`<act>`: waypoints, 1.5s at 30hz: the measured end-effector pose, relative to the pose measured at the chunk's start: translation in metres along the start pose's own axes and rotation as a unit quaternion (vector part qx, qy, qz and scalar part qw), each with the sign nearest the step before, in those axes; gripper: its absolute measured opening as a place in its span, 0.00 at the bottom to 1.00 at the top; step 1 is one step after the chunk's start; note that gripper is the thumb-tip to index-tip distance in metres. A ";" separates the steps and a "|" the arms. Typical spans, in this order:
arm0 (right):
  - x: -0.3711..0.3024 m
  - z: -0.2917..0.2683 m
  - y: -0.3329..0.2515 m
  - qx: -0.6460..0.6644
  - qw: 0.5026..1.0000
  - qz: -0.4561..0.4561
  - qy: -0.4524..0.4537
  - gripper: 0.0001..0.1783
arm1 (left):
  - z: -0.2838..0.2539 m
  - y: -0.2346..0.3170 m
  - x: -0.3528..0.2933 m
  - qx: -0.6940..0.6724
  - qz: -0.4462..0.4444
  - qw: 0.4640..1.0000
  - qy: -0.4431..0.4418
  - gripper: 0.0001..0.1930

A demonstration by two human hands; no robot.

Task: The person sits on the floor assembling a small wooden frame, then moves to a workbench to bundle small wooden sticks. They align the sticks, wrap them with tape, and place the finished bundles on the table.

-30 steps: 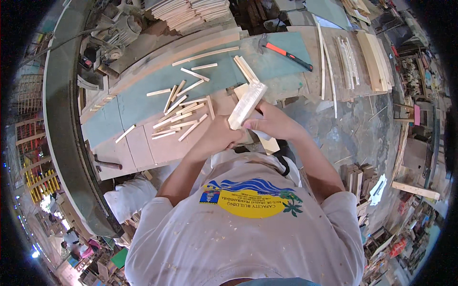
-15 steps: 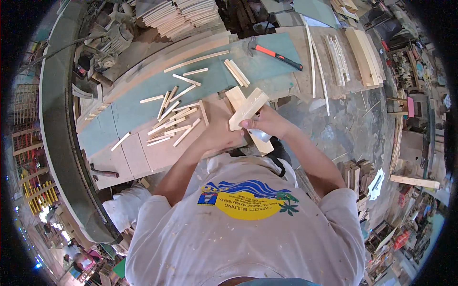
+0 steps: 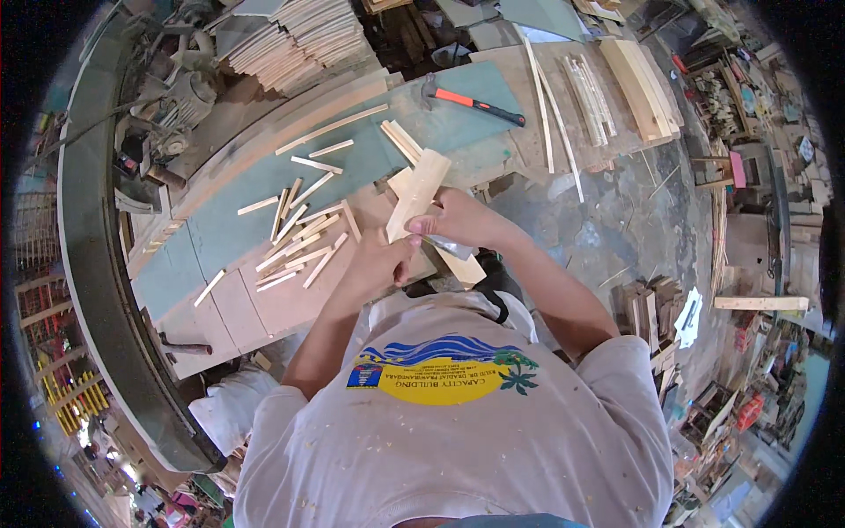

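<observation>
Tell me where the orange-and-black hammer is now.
In the head view, the orange-and-black hammer lies just right of upper centre on the grey-green board, left of two long pale wooden strips.

You wear a pale, lightly flecked T-shirt (image 3: 440,458), printed across the front with a yellow oval (image 3: 431,399), dark lettering (image 3: 429,385), blue waves (image 3: 431,352), a green palm tree (image 3: 519,381) and a small blue emblem (image 3: 363,377). Below its loose short sleeves (image 3: 620,378), your forearms (image 3: 554,277) and hands (image 3: 466,217) are bare.
</observation>
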State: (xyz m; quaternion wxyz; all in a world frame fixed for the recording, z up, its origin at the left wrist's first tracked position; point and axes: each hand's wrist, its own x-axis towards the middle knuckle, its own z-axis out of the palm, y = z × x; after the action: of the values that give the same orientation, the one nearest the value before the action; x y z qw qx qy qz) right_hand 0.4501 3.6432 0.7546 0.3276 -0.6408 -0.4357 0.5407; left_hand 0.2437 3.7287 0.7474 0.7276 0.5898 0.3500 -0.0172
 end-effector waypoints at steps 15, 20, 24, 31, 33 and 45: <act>-0.005 -0.012 0.011 0.106 0.994 -0.034 -0.002 0.50 | 0.005 -0.013 0.017 -0.127 0.040 0.985 -0.114 0.24; 0.006 -0.004 -0.011 -0.014 0.999 0.035 0.038 0.41 | 0.036 0.026 -0.001 0.338 0.105 0.903 0.242 0.26; -0.001 0.004 -0.029 -0.066 0.997 -0.028 0.038 0.46 | 0.012 0.002 0.010 0.225 0.117 0.943 0.215 0.21; -0.002 -0.006 -0.002 0.118 0.988 -0.055 -0.082 0.48 | 0.009 0.014 -0.009 -0.237 -0.061 0.965 -0.098 0.09; 0.000 -0.009 0.003 0.143 0.984 -0.053 -0.094 0.46 | 0.004 0.003 -0.003 -0.333 -0.058 0.923 -0.186 0.08; -0.001 0.008 0.001 0.063 0.998 -0.018 0.000 0.34 | -0.022 0.047 0.006 0.205 0.127 0.960 0.144 0.26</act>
State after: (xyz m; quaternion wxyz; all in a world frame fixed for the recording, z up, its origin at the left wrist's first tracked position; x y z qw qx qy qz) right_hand 0.4423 3.6419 0.7524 0.3774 -0.6109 -0.4118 0.5610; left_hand 0.2581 3.7643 0.7831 0.5291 0.7624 0.3618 0.0893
